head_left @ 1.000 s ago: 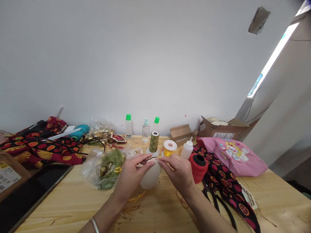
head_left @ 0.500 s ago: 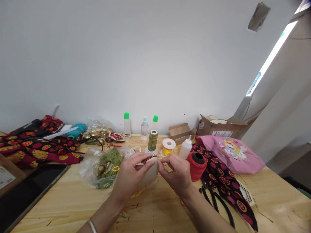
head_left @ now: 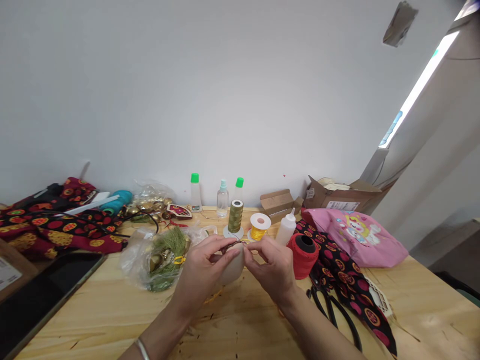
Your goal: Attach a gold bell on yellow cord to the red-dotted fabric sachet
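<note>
Left hand [head_left: 204, 272] grips the light-looking, smooth pale egg-shaped form [head_left: 234, 267] by its side, right-hand fingers [head_left: 250, 255] pinching a flimsy gold cord [head_left: 246, 242] at its top.

Against the wall of this pine workbench [head_left: 423, 305] stand green-capped bottles [head_left: 194, 192] and an olive thread spool [head_left: 235, 216]. Off to the right sit a red twine roll [head_left: 303, 256], black-handled scissors [head_left: 330, 312] and a pink bag [head_left: 356, 237], while red-and-black patterned cloth [head_left: 63, 232] lies heaped at the left.

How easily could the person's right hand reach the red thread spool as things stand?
Probably yes: the right hand sits beside the red thread spool, nothing visible between them, though it would first release the thin cord it pinches.
</note>
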Demonstrator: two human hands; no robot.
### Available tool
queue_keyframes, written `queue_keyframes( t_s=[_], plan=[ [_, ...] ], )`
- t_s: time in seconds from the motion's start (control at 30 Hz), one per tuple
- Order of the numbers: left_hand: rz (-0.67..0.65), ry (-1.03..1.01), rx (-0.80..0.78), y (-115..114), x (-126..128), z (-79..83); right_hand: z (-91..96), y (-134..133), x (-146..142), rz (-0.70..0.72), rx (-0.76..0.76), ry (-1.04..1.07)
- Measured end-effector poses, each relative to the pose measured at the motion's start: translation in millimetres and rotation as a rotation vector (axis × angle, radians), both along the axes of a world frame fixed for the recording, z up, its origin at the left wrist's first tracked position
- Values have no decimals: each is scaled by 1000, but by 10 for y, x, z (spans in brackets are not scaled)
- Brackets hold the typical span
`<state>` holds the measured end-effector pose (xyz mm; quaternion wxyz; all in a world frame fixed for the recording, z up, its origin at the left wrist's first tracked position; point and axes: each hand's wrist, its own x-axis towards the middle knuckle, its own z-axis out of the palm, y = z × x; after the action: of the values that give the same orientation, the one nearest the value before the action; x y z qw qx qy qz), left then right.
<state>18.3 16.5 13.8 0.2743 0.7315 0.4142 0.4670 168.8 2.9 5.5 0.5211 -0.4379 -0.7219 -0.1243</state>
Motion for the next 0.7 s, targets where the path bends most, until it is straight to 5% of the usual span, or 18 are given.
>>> queue_keyframes(
  t_s=[0.7],
  plan=[
    [-26,-12,0,9,0,-12,12,-10,-17,10,14,-11]
  ],
)
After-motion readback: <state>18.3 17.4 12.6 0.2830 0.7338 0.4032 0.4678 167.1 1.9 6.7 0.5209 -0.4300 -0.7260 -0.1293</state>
